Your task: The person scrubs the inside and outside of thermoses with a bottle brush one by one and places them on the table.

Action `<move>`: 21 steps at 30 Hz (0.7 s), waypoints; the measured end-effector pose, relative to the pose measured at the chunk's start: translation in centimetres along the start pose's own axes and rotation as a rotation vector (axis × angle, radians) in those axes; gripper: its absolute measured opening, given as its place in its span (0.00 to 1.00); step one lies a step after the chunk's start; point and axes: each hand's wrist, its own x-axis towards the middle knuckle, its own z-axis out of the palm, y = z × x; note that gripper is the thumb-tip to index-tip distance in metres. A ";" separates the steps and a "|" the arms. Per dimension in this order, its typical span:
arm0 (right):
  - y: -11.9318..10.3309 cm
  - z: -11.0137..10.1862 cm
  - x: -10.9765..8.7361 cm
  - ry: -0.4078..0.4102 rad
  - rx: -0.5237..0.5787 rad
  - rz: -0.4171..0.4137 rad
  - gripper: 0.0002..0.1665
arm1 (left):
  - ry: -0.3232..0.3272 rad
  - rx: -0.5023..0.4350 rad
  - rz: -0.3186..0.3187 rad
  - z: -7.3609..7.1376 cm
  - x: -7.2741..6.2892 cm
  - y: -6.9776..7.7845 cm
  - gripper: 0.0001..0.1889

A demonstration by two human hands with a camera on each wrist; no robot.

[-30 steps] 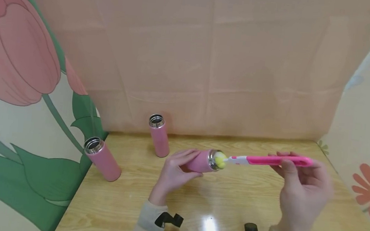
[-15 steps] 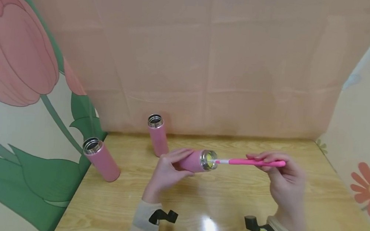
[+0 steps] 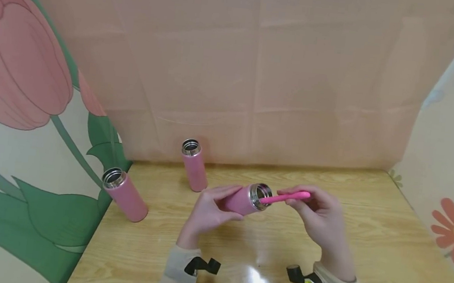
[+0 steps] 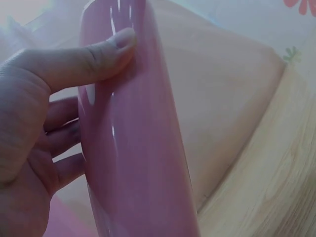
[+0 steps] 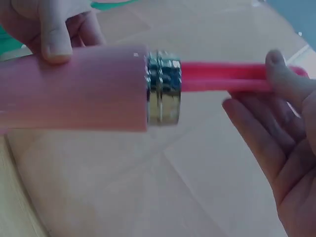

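Note:
My left hand (image 3: 209,212) grips a pink bottle (image 3: 241,201) round its body and holds it tilted, its steel mouth facing right. In the left wrist view the thumb lies across the glossy pink wall of the bottle (image 4: 128,143). A bright pink bottle brush (image 3: 285,197) reaches into that mouth, its head and white neck hidden inside. My right hand (image 3: 320,216) pinches the handle between thumb and fingers, just right of the rim. From the right wrist, the brush handle (image 5: 224,76) enters the threaded steel neck (image 5: 164,89) close to its upper side.
Two more pink bottles stand upright without lids: one (image 3: 127,198) at the table's left edge, one (image 3: 195,168) farther back near the peach backdrop (image 3: 252,94). The wooden table (image 3: 397,249) meets a flower-printed wall on either side.
My right hand has moved left, pushing the brush deeper into the bottle. The yellow sponge head and white neck have gone from sight. The left hand shifted slightly left with the bottle.

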 end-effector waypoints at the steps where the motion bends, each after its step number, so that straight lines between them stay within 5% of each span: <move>1: -0.2 0.2 0.0 0.029 -0.038 0.023 0.11 | 0.003 0.004 0.001 0.1 0.0 -0.1 0.37; 6: -1.4 1.1 0.4 0.221 -0.176 0.152 0.14 | -0.001 0.020 -0.017 0.2 0.1 -0.6 0.38; 11: -2.6 1.1 0.7 0.533 -0.061 0.293 0.11 | -0.020 0.031 -0.047 0.3 0.0 -0.9 0.38; 16: -3.4 1.0 0.8 0.772 -0.025 0.296 0.15 | -0.014 0.061 -0.055 0.3 0.1 -1.1 0.38; 21: -3.7 1.2 1.1 0.824 0.028 0.179 0.18 | -0.013 0.074 -0.034 0.2 0.2 -1.0 0.38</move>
